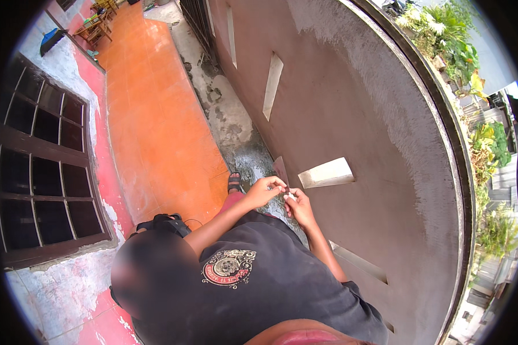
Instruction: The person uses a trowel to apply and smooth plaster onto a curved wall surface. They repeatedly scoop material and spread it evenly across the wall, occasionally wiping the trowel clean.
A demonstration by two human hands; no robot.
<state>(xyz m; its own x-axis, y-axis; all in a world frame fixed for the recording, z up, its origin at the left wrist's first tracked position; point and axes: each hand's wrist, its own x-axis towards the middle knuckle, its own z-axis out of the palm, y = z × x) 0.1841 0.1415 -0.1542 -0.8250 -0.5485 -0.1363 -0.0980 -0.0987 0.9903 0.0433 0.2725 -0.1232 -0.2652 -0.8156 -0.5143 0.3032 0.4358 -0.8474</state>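
Head view shows small item (288, 191) between both hands (265, 192) (300, 209)

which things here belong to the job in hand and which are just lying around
In hand:
- left hand
- right hand
- thin brownish piece at the fingertips, kind unclear

Just around:
- wooden furniture, far end
- green plants beyond the wall
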